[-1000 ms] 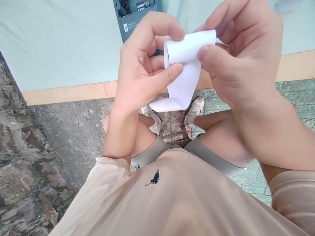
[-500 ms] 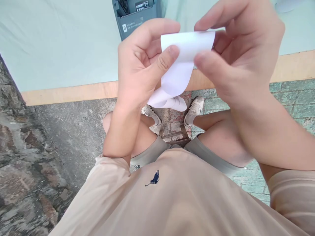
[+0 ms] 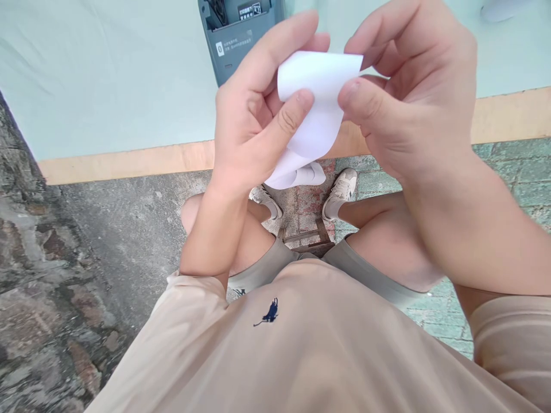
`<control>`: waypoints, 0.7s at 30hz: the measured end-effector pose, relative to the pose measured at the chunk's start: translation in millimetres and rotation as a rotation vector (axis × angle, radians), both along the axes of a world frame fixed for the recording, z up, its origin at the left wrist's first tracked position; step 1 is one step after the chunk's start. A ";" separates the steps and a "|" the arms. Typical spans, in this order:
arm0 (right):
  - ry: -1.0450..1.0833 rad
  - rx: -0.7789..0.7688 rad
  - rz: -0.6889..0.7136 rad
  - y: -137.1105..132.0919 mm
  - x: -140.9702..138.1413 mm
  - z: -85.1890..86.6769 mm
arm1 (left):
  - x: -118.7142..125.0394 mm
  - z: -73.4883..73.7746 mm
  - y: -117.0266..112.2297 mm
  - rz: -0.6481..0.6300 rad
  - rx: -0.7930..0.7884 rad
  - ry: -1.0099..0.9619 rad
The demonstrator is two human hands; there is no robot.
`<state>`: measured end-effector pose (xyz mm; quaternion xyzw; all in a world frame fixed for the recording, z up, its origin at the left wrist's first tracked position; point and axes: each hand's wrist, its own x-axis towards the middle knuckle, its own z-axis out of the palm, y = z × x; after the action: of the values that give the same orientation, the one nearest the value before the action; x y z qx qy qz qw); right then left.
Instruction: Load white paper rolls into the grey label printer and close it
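Note:
A white paper strip (image 3: 316, 109) is held up between both hands, in front of my chest. My left hand (image 3: 253, 120) pinches its left side with the thumb on the front and the fingers behind. My right hand (image 3: 408, 97) pinches its upper right edge between thumb and forefinger. The strip's lower end curls loosely below the hands, above my shoes. A dark grey device (image 3: 235, 34) with white labels lies on the table just behind my left hand, partly hidden by it.
The table has a pale green cover (image 3: 107, 74) and a wooden front edge (image 3: 124, 160). I sit on a stool (image 3: 307, 238) with my knees apart over a stone and brick floor (image 3: 64, 287). A rough stone wall rises on the left.
Both hands have shifted their grip along the paper strip. Its hanging tail has drawn up and curled tighter. My left fingers have straightened and rise higher behind the paper.

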<state>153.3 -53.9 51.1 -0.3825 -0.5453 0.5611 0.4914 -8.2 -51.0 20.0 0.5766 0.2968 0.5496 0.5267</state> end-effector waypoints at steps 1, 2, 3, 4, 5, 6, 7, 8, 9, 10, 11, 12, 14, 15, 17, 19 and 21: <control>0.006 0.003 0.012 0.1 0.1 -0.1 | -0.2 -1.1 1.4 -0.024 0.042 0.005; 0.002 0.013 0.015 0.1 0.4 -0.4 | -0.3 -2.0 2.5 -0.018 0.043 0.020; -0.015 0.027 0.014 -0.1 0.8 -0.6 | -0.3 -2.7 3.0 -0.016 0.025 0.040; -0.039 0.044 0.005 -0.4 1.2 -1.0 | -0.2 -2.9 2.8 0.011 0.019 0.043; -0.071 0.059 -0.006 -0.8 1.7 -1.3 | -0.2 -2.3 1.5 0.046 -0.014 0.052; -0.102 0.083 -0.020 -1.3 2.3 -1.5 | -0.2 -0.9 -0.7 0.072 -0.055 0.076; -0.130 0.111 -0.035 -1.9 2.8 -1.5 | -0.4 1.2 -3.9 0.085 -0.085 0.117; -0.148 0.149 -0.048 -2.5 3.2 -1.3 | -0.9 3.8 -7.7 0.080 -0.142 0.198; -0.168 0.179 -0.059 -3.0 3.5 -0.7 | -1.5 6.7 -11.5 0.054 -0.177 0.300; -0.198 0.189 -0.063 -3.4 3.7 0.2 | -2.2 9.4 -15.0 0.025 -0.195 0.396; -0.226 0.180 -0.060 -3.6 3.7 1.3 | -3.0 11.7 -17.5 -0.003 -0.192 0.483; -0.240 0.159 -0.057 -3.6 3.5 2.6 | -3.8 13.3 -18.8 -0.028 -0.175 0.549; -0.235 0.097 -0.044 -2.8 3.0 4.8 | -5.0 14.5 -17.5 -0.062 -0.152 0.619; -0.216 0.080 -0.041 -2.1 2.7 5.5 | -5.5 14.0 -15.4 -0.079 -0.148 0.630; -0.173 0.084 -0.049 -0.4 2.4 6.3 | -6.6 11.6 -9.9 -0.111 -0.158 0.602; -0.165 0.095 -0.076 1.1 2.5 6.7 | -8.5 7.9 -4.8 -0.133 -0.169 0.492; -0.154 0.090 -0.121 2.3 3.0 6.8 | -11.5 4.1 -1.1 -0.161 -0.158 0.371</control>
<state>156.3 -51.6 57.9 -0.4345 -0.5819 0.4742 0.4977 -19.7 -52.1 24.1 0.6466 0.3838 0.3652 0.5489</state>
